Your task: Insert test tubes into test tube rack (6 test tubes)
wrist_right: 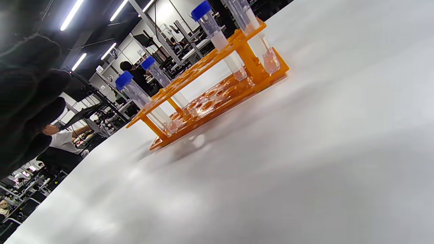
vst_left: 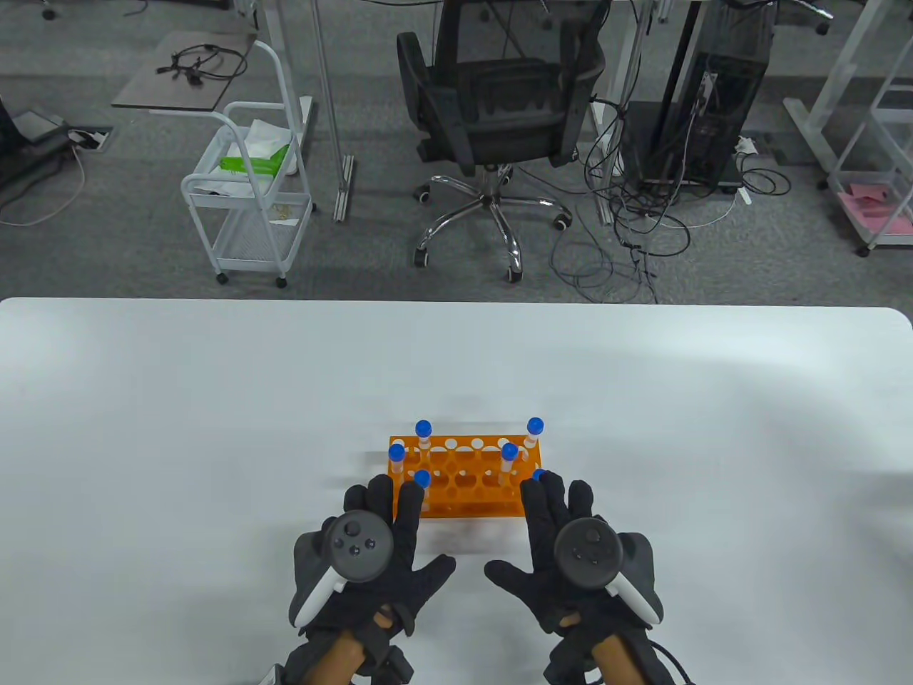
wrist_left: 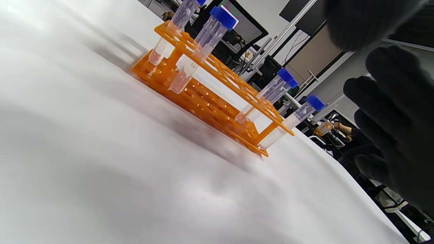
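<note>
six blue-capped clear plastic test tubes (vst_left: pixel 508 459) stood in orange plastic rack (vst_left: pixel 463 492); left hand (vst_left: pixel 371 549) and right hand (vst_left: pixel 570 549) spread wide, holding nothing.

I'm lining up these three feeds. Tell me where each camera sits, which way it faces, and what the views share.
Table view: high above, facing down over the table; shows the rack, left hand and right hand, both open with trackers on their backs.
Left wrist view: low by the table, tilted, facing the rack side-on; left hand at the right edge.
Right wrist view: low, tilted, facing the rack from the other side; right hand at the left edge.
Shared: all show the rack with blue-capped tubes in it.
</note>
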`<state>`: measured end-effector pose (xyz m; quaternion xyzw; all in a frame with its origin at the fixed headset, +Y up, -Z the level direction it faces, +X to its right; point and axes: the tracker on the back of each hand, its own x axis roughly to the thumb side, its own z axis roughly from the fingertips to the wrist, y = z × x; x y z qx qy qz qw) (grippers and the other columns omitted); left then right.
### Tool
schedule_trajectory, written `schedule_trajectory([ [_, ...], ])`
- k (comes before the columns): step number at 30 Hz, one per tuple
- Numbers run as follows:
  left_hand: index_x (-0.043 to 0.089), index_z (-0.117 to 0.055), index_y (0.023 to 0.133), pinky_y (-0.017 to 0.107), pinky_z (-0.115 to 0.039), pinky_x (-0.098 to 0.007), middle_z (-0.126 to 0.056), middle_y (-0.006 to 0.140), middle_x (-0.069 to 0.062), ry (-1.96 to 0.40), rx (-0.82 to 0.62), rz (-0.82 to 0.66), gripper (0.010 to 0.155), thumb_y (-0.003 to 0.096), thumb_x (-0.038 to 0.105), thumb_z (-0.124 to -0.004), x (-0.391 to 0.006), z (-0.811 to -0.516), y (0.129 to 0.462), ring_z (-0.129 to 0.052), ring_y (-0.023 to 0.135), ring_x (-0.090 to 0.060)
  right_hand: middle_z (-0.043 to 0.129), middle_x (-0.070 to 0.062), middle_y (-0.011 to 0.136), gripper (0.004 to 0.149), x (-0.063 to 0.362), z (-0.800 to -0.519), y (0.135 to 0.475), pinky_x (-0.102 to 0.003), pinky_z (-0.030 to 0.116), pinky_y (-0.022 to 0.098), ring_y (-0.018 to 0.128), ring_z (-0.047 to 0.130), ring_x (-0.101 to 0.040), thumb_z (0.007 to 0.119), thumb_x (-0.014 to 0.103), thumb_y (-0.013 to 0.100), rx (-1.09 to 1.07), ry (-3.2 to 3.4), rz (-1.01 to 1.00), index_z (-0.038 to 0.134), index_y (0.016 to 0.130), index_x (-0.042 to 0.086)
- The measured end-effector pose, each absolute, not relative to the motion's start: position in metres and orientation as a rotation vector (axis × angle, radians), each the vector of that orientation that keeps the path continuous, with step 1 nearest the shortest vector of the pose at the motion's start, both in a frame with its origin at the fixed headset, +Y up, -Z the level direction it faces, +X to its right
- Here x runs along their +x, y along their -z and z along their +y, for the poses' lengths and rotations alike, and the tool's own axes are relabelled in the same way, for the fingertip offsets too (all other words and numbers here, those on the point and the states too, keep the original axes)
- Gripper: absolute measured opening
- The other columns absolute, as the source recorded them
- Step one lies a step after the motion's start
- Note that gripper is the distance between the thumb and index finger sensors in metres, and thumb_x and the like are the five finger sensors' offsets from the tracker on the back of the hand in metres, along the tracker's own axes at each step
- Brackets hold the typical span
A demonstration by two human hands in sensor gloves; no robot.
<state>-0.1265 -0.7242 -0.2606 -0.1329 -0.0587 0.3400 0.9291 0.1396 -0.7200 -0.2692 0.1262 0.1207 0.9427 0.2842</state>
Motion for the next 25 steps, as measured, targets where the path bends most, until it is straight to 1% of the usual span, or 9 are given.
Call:
schedule_trajectory([
  [5,0.047,-0.003,0.096,0.065,0.005,-0.066,0.014,0.108,0.002,-0.682,-0.301,-0.12,0.087,0.0426,0.066,-0.07,-0.1276,-0.7294,0.2626,0.018,0.098,-0.029,-0.009,0.001,0.112,0.1,0.1378,-0.7214,0.2687,-0.073,0.012,0.063,0.097,-0.015,-0.041,0.056,0.084,0.033,0.336,-2.539,0.332,-0.005,0.098,0.04],
  [25,0.047,-0.005,0.097,0.065,0.005,-0.066,0.014,0.108,0.001,-0.683,-0.314,-0.112,0.086,0.0429,0.066,-0.069,-0.1272,-0.7311,0.2635,0.017,0.098,-0.029,-0.008,0.001,0.112,0.099,0.1348,-0.724,0.2688,-0.073,0.012,0.063,0.098,-0.015,-0.041,0.053,0.085,0.033,0.344,-2.547,0.374,-0.006,0.098,0.04],
])
